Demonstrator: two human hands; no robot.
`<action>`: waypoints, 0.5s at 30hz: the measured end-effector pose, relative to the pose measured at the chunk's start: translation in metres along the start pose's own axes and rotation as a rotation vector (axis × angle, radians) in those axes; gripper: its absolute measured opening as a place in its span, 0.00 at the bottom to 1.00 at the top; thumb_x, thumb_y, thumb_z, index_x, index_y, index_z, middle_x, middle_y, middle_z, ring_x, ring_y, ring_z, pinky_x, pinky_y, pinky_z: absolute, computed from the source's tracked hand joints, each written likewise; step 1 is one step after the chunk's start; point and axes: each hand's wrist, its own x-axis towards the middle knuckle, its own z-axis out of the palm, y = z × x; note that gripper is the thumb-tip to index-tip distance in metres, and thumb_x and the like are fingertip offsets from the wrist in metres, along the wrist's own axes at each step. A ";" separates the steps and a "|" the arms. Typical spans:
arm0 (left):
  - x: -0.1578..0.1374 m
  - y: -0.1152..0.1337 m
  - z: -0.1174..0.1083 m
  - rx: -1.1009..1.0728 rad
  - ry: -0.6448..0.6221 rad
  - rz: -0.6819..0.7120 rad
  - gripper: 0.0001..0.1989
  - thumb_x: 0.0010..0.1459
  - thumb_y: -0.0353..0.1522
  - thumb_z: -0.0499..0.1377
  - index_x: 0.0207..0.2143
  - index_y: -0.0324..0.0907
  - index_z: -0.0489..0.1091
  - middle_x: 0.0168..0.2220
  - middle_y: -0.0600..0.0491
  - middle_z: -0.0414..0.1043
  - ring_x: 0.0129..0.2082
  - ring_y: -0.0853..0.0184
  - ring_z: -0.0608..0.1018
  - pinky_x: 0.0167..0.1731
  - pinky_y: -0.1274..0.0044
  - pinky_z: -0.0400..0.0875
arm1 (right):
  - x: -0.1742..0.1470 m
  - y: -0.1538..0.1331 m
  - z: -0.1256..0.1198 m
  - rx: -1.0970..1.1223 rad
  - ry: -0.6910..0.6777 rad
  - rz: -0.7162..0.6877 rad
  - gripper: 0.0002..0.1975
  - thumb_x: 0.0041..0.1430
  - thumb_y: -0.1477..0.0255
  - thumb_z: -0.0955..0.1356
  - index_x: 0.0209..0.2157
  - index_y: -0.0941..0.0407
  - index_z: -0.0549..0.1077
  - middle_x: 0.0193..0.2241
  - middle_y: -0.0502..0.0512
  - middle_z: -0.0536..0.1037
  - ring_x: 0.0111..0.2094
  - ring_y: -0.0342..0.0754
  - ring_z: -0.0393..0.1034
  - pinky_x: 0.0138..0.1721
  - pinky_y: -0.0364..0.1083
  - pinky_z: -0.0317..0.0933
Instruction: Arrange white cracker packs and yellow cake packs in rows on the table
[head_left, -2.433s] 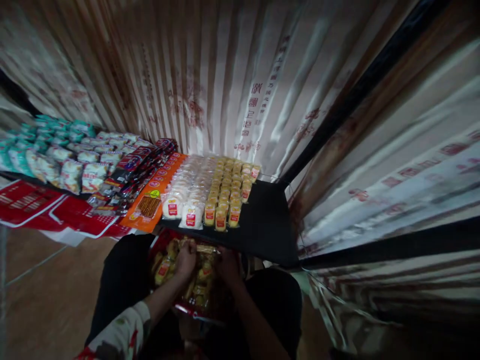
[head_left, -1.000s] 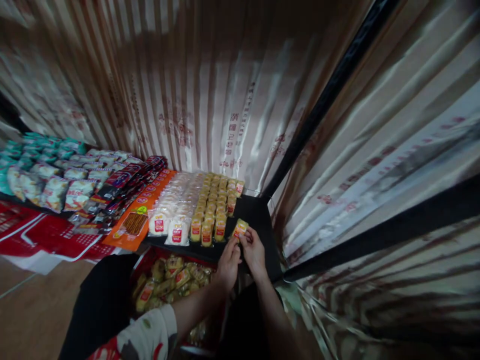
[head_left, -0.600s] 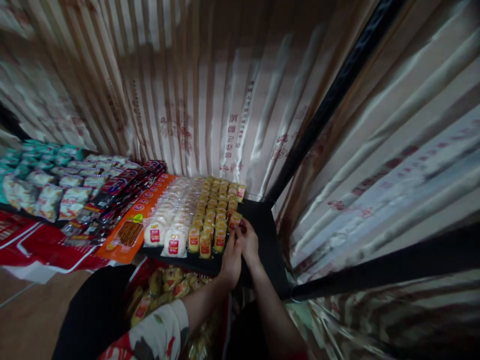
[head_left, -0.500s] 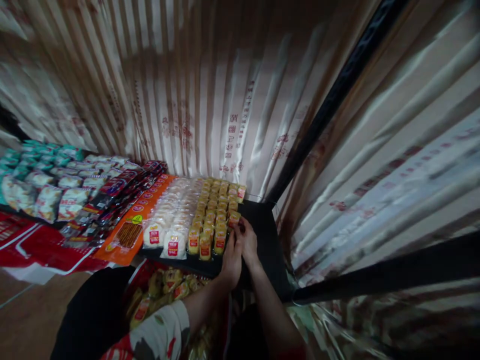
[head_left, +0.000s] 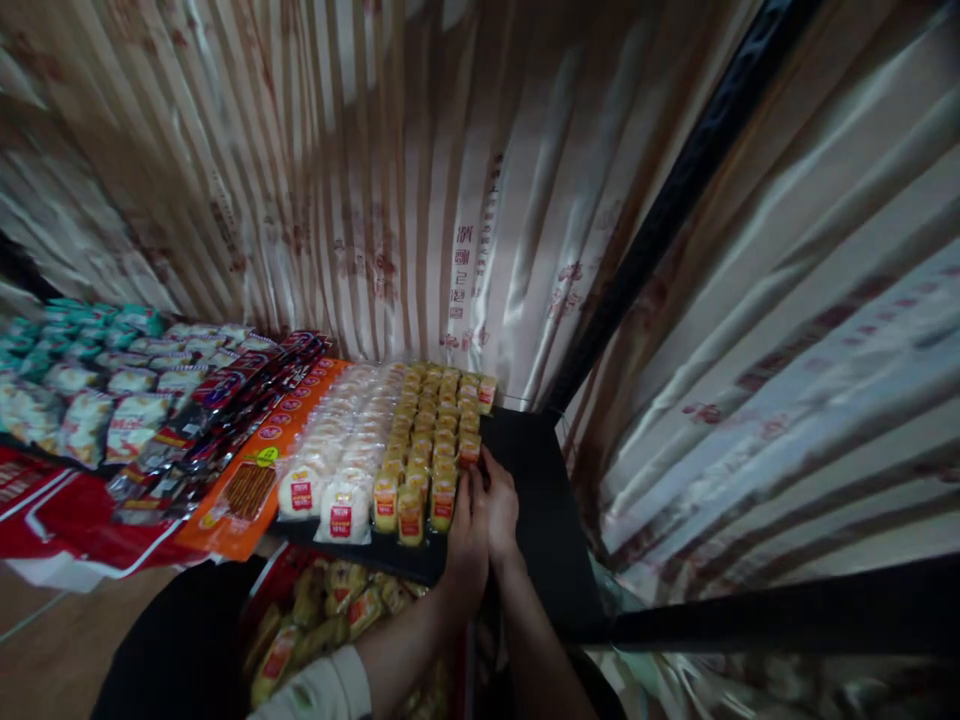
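Observation:
Rows of small yellow snack packets with red and white labels stand on a black shelf. At the front of the shorter right-hand row, one yellow packet is between my fingertips. My left hand reaches its near side with fingers fairly straight and close together. My right hand is pressed beside the left, its fingers curled at the packet's right side. The fingers partly cover the packet's lower part. Below the shelf edge, a red-rimmed container holds more loose yellow packets, partly hidden by my left forearm.
Left of the yellow rows stand white round packets, an orange bag, dark packs, and white and teal bags. A pleated printed curtain hangs behind. A black post rises at the right.
The view has shifted slightly, so the shelf sits a little lower. My hands stay together at the same packet, which now stands more in line with its row.

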 end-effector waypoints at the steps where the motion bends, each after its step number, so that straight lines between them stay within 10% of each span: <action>1: 0.000 0.000 0.000 0.002 -0.008 0.007 0.24 0.60 0.34 0.45 0.59 0.38 0.53 0.63 0.49 0.49 0.64 0.66 0.49 0.63 0.76 0.40 | 0.000 -0.001 0.000 -0.032 0.005 -0.011 0.25 0.56 0.60 0.59 0.52 0.57 0.68 0.48 0.59 0.73 0.49 0.55 0.64 0.52 0.53 0.57; 15: 0.000 0.013 0.000 -0.032 -0.043 -0.021 0.26 0.61 0.39 0.44 0.60 0.39 0.52 0.63 0.51 0.49 0.63 0.67 0.50 0.62 0.76 0.43 | 0.004 0.004 0.006 0.017 0.008 0.070 0.25 0.55 0.61 0.59 0.50 0.57 0.70 0.48 0.60 0.73 0.50 0.54 0.65 0.53 0.53 0.56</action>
